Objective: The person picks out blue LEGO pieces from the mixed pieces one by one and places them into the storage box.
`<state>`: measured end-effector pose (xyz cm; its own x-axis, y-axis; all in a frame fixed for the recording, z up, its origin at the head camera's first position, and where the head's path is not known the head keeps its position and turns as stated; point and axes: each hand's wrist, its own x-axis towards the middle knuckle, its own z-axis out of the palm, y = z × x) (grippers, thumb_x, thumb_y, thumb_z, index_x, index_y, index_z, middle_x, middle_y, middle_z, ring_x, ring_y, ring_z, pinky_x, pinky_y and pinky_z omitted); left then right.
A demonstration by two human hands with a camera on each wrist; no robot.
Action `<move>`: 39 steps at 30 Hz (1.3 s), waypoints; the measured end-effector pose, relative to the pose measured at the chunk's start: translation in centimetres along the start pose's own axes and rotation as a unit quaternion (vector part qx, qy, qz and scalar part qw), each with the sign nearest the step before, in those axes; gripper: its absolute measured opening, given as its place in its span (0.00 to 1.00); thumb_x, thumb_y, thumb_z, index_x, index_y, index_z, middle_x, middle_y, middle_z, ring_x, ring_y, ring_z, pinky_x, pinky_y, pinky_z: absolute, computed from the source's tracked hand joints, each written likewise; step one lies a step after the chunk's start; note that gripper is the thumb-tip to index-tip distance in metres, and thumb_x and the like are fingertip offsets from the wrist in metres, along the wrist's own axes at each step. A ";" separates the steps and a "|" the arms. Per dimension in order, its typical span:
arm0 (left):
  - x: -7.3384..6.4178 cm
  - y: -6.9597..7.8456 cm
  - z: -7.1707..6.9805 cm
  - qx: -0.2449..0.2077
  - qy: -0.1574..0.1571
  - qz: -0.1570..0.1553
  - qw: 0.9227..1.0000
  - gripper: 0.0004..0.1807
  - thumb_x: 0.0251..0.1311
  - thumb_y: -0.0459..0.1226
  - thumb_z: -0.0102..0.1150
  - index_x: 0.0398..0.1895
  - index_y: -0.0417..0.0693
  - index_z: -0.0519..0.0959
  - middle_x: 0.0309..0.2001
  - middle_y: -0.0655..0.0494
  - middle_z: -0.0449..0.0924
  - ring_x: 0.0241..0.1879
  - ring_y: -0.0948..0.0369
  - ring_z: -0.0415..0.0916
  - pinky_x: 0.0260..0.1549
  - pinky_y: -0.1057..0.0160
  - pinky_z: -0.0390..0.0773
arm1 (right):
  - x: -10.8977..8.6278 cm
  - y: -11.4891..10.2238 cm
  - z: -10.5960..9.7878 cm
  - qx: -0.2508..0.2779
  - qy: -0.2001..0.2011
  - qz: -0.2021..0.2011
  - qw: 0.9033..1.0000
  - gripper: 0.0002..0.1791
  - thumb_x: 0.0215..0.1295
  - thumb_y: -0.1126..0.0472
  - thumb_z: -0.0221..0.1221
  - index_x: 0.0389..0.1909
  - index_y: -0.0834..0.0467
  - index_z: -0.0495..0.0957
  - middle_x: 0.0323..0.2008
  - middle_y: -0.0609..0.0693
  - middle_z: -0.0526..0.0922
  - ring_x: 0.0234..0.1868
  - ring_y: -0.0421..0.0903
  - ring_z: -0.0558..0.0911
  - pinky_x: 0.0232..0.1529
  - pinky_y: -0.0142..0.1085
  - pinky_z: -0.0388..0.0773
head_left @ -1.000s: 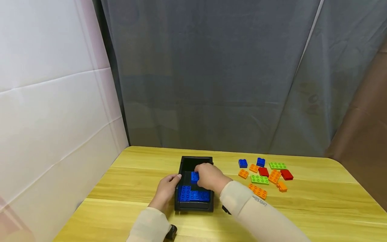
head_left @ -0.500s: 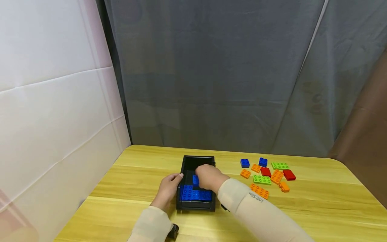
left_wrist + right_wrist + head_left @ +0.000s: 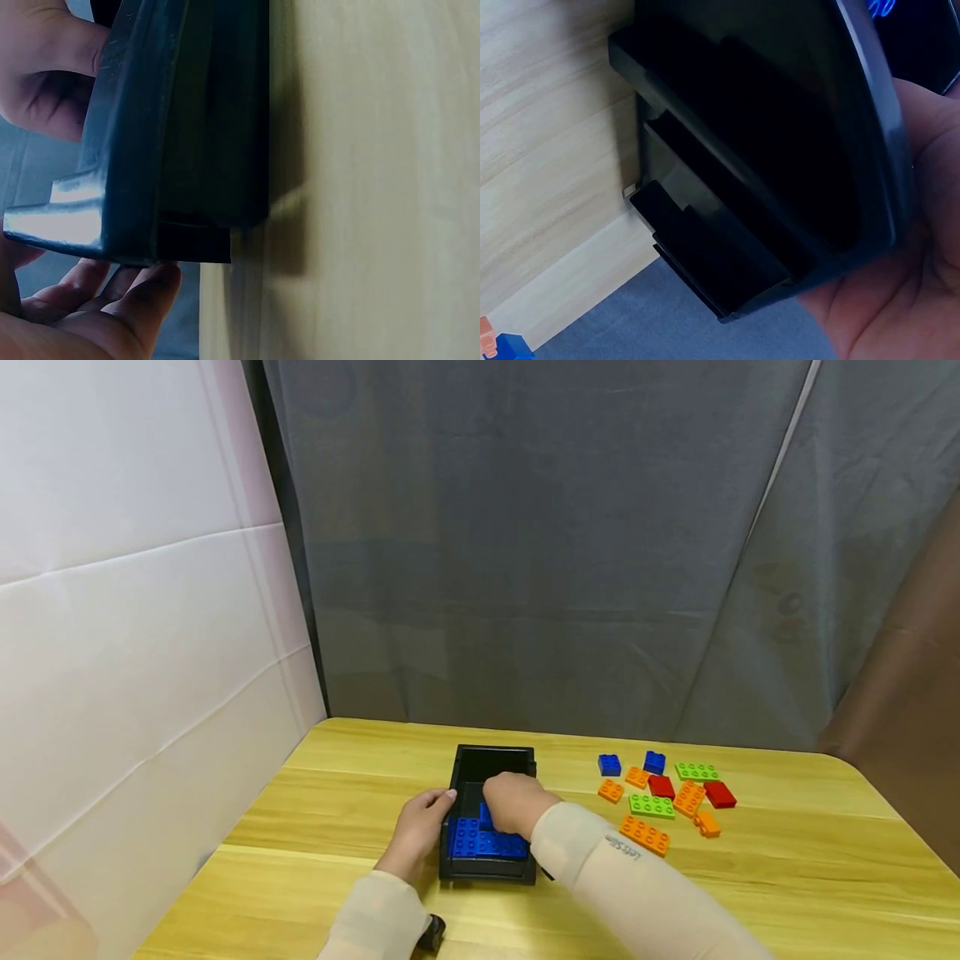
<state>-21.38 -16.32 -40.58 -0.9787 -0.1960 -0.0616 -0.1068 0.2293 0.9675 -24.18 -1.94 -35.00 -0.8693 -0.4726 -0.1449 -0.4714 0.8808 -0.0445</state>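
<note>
A narrow black bin (image 3: pixel 487 870) rests on the table, with blue studded bricks (image 3: pixel 495 844) covering the near end of its floor. My left hand (image 3: pixel 415 828) holds the bin's left wall, thumb over the rim; its fingers touch the outside in the left wrist view. Inside the bin, my right hand (image 3: pixel 519 803) has its fingers curled at a small blue brick (image 3: pixel 485 816), just beyond the other blue bricks. The hand hides much of that brick, and I cannot tell whether it is pressed down. The bin's dark side wall (image 3: pixel 780 135) fills much of the right wrist view.
Loose bricks lie scattered on the wooden table (image 3: pixel 337 777) to the right: blue ones (image 3: pixel 609 765), green ones (image 3: pixel 651 806), red ones (image 3: pixel 720 794) and several orange ones (image 3: pixel 645 835). A grey curtain (image 3: pixel 487 568) hangs behind, a white one (image 3: pixel 135 610) at the left.
My right hand and the small blue brick have moved toward me, closer to the other blue bricks. The left hand keeps its hold on the bin. The head view has shifted slightly.
</note>
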 end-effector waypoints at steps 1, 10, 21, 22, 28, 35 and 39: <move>0.0 0.0 0.0 0.001 0.001 0.000 1.000 0.23 0.70 0.43 0.49 0.56 0.32 0.76 0.54 0.37 0.76 0.56 0.44 0.70 0.58 0.45 0.69 | 0.1 0.0 0.0 -0.003 -0.002 0.001 1.000 0.06 0.60 0.64 0.64 0.38 0.57 0.84 0.31 0.49 0.83 0.25 0.43 0.74 0.37 0.37 0.81; 0.0 0.0 0.1 -0.001 -0.001 -0.004 1.000 0.23 0.71 0.43 0.49 0.57 0.32 0.75 0.56 0.36 0.75 0.58 0.43 0.69 0.60 0.43 0.67 | 0.4 -0.3 0.1 -0.003 -0.025 0.016 1.000 0.06 0.63 0.64 0.62 0.40 0.57 0.84 0.32 0.49 0.83 0.26 0.44 0.74 0.35 0.36 0.79; 0.0 -0.1 0.2 -0.007 -0.001 -0.012 1.000 0.23 0.71 0.43 0.48 0.58 0.32 0.74 0.57 0.36 0.74 0.58 0.43 0.69 0.60 0.43 0.67 | 0.9 -0.4 0.5 0.009 -0.046 0.034 0.998 0.07 0.65 0.64 0.60 0.42 0.57 0.83 0.33 0.48 0.81 0.27 0.45 0.74 0.34 0.35 0.78; -0.1 -0.1 0.2 -0.006 -0.002 -0.013 1.000 0.23 0.71 0.43 0.48 0.58 0.33 0.74 0.58 0.36 0.74 0.59 0.42 0.69 0.60 0.43 0.67 | 1.0 -0.4 0.5 0.010 -0.048 0.034 0.998 0.07 0.65 0.64 0.60 0.42 0.57 0.83 0.33 0.48 0.81 0.27 0.45 0.74 0.33 0.35 0.77; 0.1 -0.1 0.2 0.000 0.006 -0.006 1.000 0.23 0.70 0.43 0.50 0.57 0.33 0.75 0.57 0.36 0.75 0.58 0.43 0.70 0.58 0.44 0.69 | 1.1 -0.4 0.4 0.001 -0.057 0.029 0.998 0.07 0.66 0.64 0.59 0.41 0.57 0.83 0.33 0.48 0.81 0.27 0.45 0.74 0.31 0.35 0.73; 0.1 0.0 0.2 0.009 0.009 -0.005 1.000 0.23 0.70 0.44 0.50 0.56 0.34 0.76 0.57 0.37 0.75 0.58 0.43 0.69 0.58 0.44 0.69 | 1.5 -0.2 0.4 -0.006 -0.069 0.025 0.997 0.07 0.66 0.65 0.58 0.41 0.57 0.83 0.34 0.48 0.81 0.28 0.45 0.74 0.31 0.35 0.73; 0.0 0.0 0.1 0.013 0.009 -0.005 1.000 0.23 0.70 0.44 0.50 0.56 0.34 0.76 0.57 0.37 0.75 0.59 0.42 0.69 0.58 0.44 0.69 | 1.6 -0.2 0.5 -0.008 -0.078 0.023 0.997 0.07 0.66 0.64 0.58 0.42 0.57 0.83 0.36 0.48 0.81 0.28 0.45 0.74 0.32 0.35 0.73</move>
<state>-21.45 -16.20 -40.64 -0.9743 -0.2151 -0.0665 -0.1213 0.2529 0.9599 -25.38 -2.86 -35.66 -0.8572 -0.4198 -0.2983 -0.4344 0.9005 -0.0187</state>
